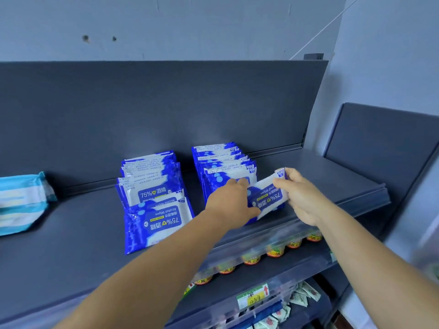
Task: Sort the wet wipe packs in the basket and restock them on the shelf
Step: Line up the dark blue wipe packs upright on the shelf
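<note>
Your left hand (234, 200) and right hand (300, 198) both gripping one blue pack (268, 198) reading "75%", front-left pack (161, 222) reading "Alcohol Wipes", grey shelf (71, 233)

Two rows of blue alcohol wipe packs (154, 198) at 9 and 12 o'clock on shelf (71, 233); exact nos. unclear, approx 8 ea. One teal-striped pack (21, 203) far 9 o'clock. Six orange-lidded jars (275, 252) visible at 5 o'clock, below.
</note>
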{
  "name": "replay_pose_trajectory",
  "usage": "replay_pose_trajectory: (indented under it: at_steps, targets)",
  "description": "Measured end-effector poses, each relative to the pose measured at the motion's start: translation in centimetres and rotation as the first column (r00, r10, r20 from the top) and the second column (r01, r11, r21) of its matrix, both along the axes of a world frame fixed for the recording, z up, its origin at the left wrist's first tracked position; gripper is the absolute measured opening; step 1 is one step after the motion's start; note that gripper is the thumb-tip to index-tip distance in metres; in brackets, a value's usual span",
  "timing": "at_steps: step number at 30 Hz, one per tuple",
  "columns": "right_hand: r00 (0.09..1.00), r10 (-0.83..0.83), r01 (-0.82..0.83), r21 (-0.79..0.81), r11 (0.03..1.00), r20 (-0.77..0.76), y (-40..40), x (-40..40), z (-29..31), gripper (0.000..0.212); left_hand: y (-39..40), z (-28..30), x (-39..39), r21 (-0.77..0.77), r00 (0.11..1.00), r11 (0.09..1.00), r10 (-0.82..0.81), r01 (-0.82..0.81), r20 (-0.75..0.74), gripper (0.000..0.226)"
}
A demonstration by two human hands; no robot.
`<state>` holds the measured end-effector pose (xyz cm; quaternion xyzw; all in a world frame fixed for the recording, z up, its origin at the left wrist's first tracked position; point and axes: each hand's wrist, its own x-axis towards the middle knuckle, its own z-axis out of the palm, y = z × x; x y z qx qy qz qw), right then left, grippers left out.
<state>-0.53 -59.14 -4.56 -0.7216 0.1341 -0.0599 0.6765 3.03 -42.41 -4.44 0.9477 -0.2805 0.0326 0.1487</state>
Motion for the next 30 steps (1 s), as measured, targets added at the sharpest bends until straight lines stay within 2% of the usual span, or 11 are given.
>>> replay_pose_trajectory:
  at_steps: [3, 4, 6, 9, 13, 18, 22, 24, 26, 27, 30]
  targets:
    - [0.994, 0.098, -0.101, -0.055, 0.993, -0.049, 0.2, 0.3, -0.3, 0.060, 0.1, -0.3, -0.3, -0.039, 1.000, 0.999, -0.014, 0.015, 0.017, 0.056]
    - [0.989, 0.137, -0.141, -0.059, 0.988, -0.063, 0.3, 0.3, -0.5, 0.064, 0.4, -0.3, -0.3, -0.080, 1.000, 0.997, -0.014, 0.014, -0.001, 0.056]
    - [0.980, 0.178, -0.185, -0.076, 0.980, -0.088, 0.6, 0.1, -0.7, 0.057, 1.0, -0.5, -0.2, -0.167, 0.999, 0.986, 0.017, -0.021, -0.028, 0.059]
    - [0.984, 0.157, -0.165, -0.100, 0.981, -0.090, 1.2, 0.7, -1.3, 0.037, 2.0, -1.4, -0.5, -0.295, 0.988, 0.944, 0.155, -0.147, 0.004, 0.063]
    - [0.983, 0.163, -0.174, -0.153, 0.973, -0.085, 2.3, 1.3, -1.8, 0.034, 3.0, -2.7, -0.9, -0.430, 0.958, 0.868, 0.286, -0.247, 0.027, 0.071]
    - [0.986, 0.150, -0.161, -0.219, 0.962, -0.068, 2.7, 1.8, -2.0, 0.036, 3.8, -2.9, -0.4, -0.635, 0.929, 0.681, 0.318, -0.364, -0.191, 0.061]
    - [0.988, 0.148, -0.151, -0.272, 0.950, -0.032, 3.3, 1.6, -2.1, 0.049, 4.1, -3.0, -0.4, -0.559, 0.937, 0.755, 0.237, -0.344, -0.256, 0.060]
    - [0.987, 0.160, -0.158, -0.287, 0.945, -0.017, 3.6, 1.3, -2.1, 0.047, 5.1, -2.5, -0.7, -0.474, 0.956, 0.831, 0.226, -0.290, -0.187, 0.067]
    - [0.985, 0.171, -0.169, -0.278, 0.946, -0.016, 3.6, 1.1, -2.1, 0.044, 7.1, -1.8, -0.7, -0.235, 0.971, 0.943, 0.236, -0.235, -0.023, 0.074]
    - [0.985, 0.173, -0.170, -0.266, 0.949, -0.013, 3.7, 1.0, -2.1, 0.044, 8.3, -1.5, -0.5, -0.103, 0.972, 0.969, 0.229, -0.223, 0.049, 0.075]
    - [0.981, 0.194, -0.190, -0.227, 0.955, -0.002, 4.1, 0.8, -2.0, 0.045, 12.6, -1.1, 0.5, 0.143, 0.964, 0.955, 0.249, -0.260, 0.089, 0.073]
